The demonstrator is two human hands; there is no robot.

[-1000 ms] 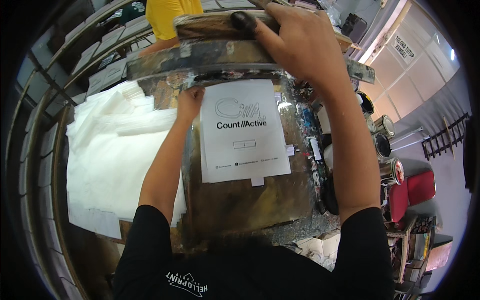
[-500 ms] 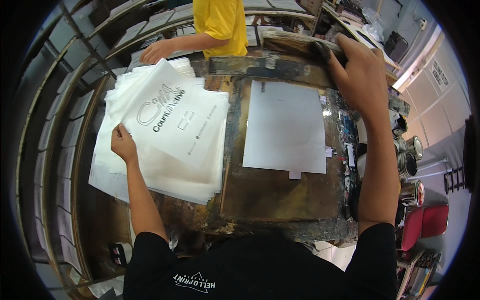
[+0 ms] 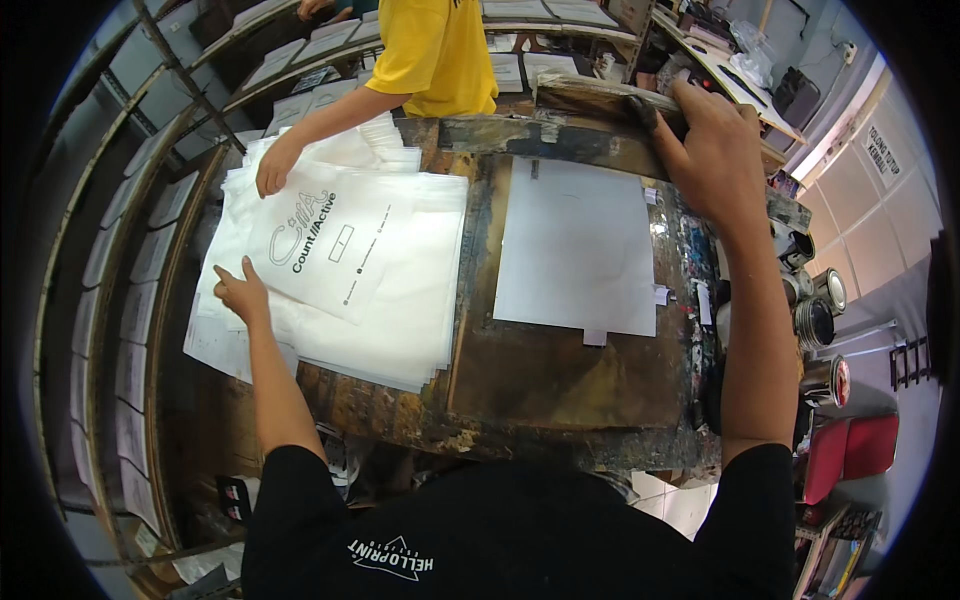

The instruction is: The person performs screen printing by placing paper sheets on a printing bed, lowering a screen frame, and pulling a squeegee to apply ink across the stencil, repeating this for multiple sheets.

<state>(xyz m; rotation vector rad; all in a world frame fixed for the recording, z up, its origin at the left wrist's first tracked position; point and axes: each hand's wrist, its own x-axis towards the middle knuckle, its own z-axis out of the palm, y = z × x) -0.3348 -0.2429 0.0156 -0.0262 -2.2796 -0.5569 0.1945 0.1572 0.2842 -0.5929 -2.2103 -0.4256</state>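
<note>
Likely light, limp and easily creased, the printed sheet [image 3: 348, 222] lies on the left stack [image 3: 410, 330]; its edge, clear of the print, suits holding. The left hand [image 3: 243, 297] has a wide grip beside it, contact unclear; the right hand [image 3: 715, 150] grips a wooden bar [image 3: 590, 94], far right.

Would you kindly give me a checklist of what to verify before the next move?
1. Wooden bar in the right hand: ok, gripped.
2. White sheet on the brown board: ok, lying there.
3. Printed sheet on the white stack: ok, print facing up.
4. Left hand off the printed sheet: cannot tell, fingers spread near its edge.
5. Co-worker's hand away from the stack: not ok, over it.
6. Print dry: cannot tell.
</note>
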